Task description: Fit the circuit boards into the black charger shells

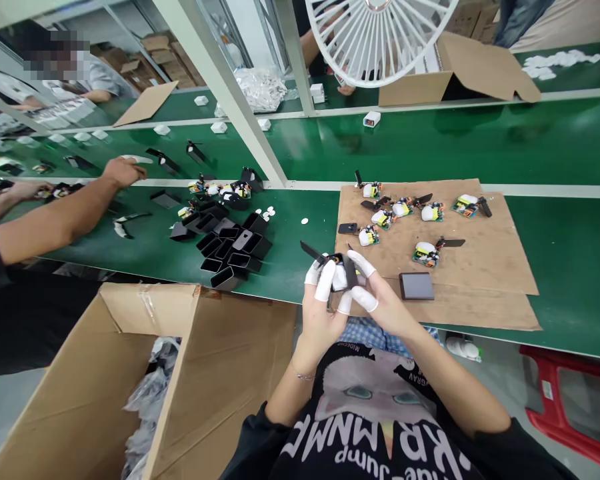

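Green bench (290, 267); cardboard box (130, 373) holds plastic bags (153, 390); hands (347, 293) grip charger part (341, 272).

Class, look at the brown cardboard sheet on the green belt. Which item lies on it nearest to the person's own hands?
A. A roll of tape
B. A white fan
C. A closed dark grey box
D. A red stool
C. The closed dark grey box lies on the cardboard sheet just beside the right hand, closer than the small circuit boards further up the sheet.
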`<state>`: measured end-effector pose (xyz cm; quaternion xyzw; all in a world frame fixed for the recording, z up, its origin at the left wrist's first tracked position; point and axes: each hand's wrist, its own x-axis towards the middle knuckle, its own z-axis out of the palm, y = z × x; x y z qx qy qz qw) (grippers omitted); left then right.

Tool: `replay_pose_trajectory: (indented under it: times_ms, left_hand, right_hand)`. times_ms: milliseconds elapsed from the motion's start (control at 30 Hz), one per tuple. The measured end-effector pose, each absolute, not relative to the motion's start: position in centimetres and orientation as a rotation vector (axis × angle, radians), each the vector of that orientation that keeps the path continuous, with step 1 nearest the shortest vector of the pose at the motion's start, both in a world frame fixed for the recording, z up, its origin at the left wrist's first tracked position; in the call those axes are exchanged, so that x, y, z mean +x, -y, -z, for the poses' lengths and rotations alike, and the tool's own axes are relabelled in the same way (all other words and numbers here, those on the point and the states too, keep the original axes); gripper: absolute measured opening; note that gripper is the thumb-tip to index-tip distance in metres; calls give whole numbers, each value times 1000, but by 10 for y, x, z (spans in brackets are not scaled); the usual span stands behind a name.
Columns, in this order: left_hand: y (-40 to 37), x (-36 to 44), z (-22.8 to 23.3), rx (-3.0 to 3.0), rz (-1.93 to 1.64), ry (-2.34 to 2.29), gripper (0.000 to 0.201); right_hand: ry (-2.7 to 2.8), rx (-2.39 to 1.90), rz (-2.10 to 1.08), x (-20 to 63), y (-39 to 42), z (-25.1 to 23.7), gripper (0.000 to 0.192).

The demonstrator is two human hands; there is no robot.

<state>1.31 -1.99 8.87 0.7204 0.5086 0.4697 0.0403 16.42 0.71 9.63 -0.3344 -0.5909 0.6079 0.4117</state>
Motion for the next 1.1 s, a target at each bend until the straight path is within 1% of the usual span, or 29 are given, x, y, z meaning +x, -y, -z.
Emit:
replay_pose_trajectory:
  times_ms: [67, 133, 233, 300, 367, 433, 567, 667, 767, 867, 933, 1033, 1100]
  left_hand:
    - [22, 8, -84, 2190, -1443, -1515, 74]
    - [25, 4, -79, 2157, -1465, -1445, 81]
    - [28, 1, -80, 2107, -1479, -1395, 88]
    - [28, 0, -86, 2085, -1439, -1405, 82]
    - [26, 1, -94, 2074, -1401, -1396, 72]
    - [25, 2, -100, 2073, -1397, -1370, 65]
    - [27, 4, -105, 2114, -1427, -1425, 59]
    - [31, 4, -106, 2199, -1394, -1511, 57]
    - [33, 3, -105, 2239, -1380, -1524, 58]
    - [32, 3, -101, 2228, -1400, -1431, 64]
    - [31, 5, -96, 2152, -1424, -1346, 67]
    - [31, 9, -90, 2004, -1431, -1279, 74]
    - [32, 11, -87, 1959, -1454, -1260, 85]
  right_hand:
    - [1395, -772, -1622, 164, -9, -94, 61]
    - [1370, -748, -1641, 165, -10, -96, 52]
    - [1420, -842, -1527, 168, -12, -107, 36]
    - [1495, -927, -1379, 173, -13, -118, 21]
    - [1613, -979, -1220, 178, -13, -131, 15]
    - [1766, -1010, -1061, 182, -13, -142, 16]
    - [2055, -1103, -786, 185, -12, -160, 18]
    - [2218, -1206, -625, 184, -12, -166, 14]
    - [2278, -1188, -530, 183, -15, -165, 8]
    - [2268, -1102, -519, 184, -19, -160, 9]
    - [2220, -1068, -558, 185, -20, -158, 16]
    - [2094, -1042, -817, 189, -20, -159, 23]
    - [2013, -1009, -1021, 191, -19, -162, 20]
